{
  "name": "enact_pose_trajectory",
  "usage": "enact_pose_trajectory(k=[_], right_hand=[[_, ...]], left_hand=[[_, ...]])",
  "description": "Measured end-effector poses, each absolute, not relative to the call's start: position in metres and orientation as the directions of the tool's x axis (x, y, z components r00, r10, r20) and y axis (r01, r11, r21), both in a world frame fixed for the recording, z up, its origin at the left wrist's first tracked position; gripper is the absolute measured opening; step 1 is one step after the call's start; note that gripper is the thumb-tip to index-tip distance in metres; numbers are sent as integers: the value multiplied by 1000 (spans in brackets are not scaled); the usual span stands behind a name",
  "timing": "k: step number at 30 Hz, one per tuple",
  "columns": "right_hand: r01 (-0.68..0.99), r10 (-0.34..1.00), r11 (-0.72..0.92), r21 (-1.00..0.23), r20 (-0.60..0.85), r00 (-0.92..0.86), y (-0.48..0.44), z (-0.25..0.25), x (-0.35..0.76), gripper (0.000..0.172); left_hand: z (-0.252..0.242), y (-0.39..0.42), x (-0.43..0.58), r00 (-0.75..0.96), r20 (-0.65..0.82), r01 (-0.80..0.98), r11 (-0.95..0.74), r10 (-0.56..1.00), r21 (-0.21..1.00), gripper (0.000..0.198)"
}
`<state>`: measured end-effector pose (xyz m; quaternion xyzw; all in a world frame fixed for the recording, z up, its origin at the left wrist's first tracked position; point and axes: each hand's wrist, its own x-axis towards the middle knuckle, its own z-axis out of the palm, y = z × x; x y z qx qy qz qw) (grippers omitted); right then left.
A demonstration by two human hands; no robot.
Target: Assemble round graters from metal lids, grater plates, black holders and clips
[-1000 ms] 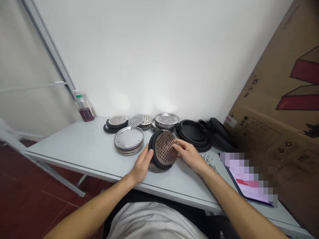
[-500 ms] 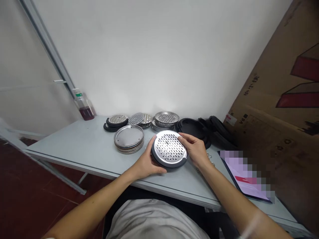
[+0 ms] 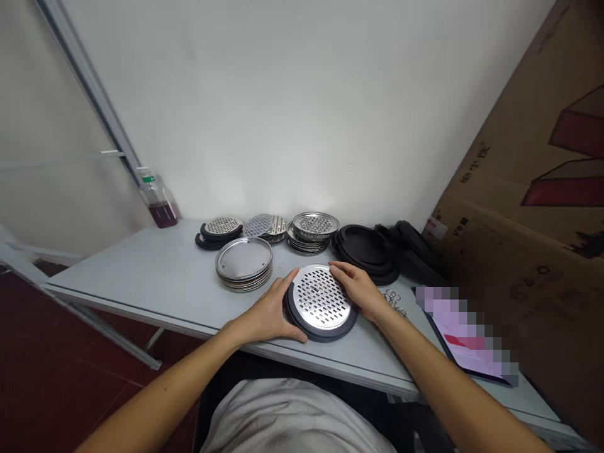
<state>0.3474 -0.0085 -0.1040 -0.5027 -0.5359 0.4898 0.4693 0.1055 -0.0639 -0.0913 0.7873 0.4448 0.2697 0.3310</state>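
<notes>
Head view: the perforated disc is clasped between left hand and right hand near the table's front; it is seemingly seated in a black rim (firmness cannot be told), with stacked plates left unrimmed.

Grater: 1.0 s ago stood steeply tilted; now much flatter, lower, close to the tabletop, nearer its front edge.
Grater face: brownish then, bright silver now.
Left hand: thumb was up on the left rim; now spread round that side, thumb at the near edge.
Right hand: shifted to the upper right rim.
Metal disc stack: lower discs, partly covered then, now show.
</notes>
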Motion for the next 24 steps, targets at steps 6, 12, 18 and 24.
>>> enact_pose_trajectory(k=[6,12,18,24], right_hand=[[159,991,12,-987,-9,-131,-10,-101,348,36],[298,982,150,-943,108,-155,-9,-100,349,35],[476,960,272,-836,206,-188,-14,-92,352,36],[558,872,452,-696,213,-441,-37,-72,375,93]], left_hand=[[-92,-62,104,494,182,518,-456,850,724,133],[-92,-60,101,496,147,630,-472,856,617,127],[-92,-57,102,501,126,675,-477,856,563,125],[-94,-56,102,529,190,610,-526,827,593,125]])
